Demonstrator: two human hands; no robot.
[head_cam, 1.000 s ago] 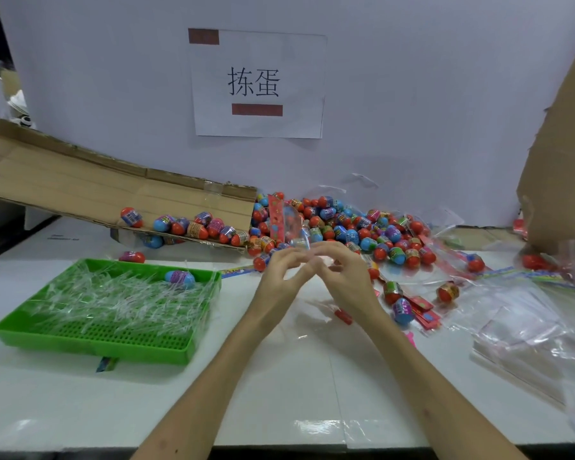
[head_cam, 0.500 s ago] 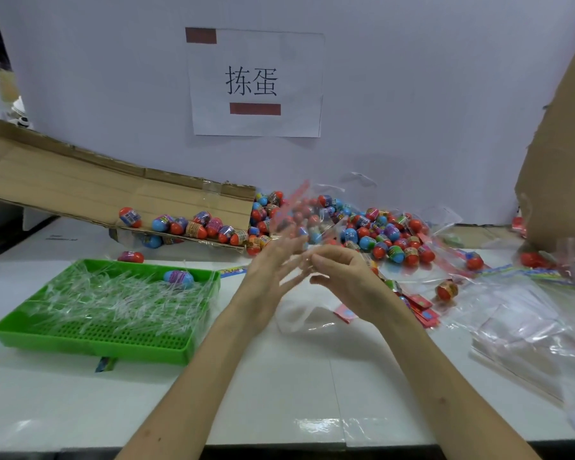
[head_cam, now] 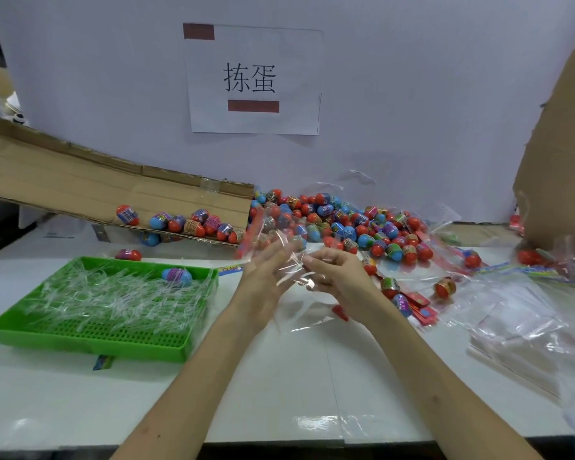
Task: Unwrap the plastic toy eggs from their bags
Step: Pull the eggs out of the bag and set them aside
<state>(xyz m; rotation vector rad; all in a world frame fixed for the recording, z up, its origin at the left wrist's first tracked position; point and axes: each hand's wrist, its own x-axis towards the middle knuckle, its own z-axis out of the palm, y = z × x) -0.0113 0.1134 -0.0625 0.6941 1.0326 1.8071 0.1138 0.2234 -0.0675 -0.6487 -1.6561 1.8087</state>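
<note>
Clear plastic bag with red header strip hangs between hands, long axis tilted up-left; right hand pinches it, left hand straight-fingered against it.

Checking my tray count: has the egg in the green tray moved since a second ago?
No; the egg still lies by the green tray's far right corner.

**Eggs heaped, one bag aloft**

A crumpled clear bag with a red edge strip is held up mid-scene. Beyond it, red-and-blue toy eggs lie heaped at the far side. One blue egg lies left, and flat empty bags spread right.
</note>
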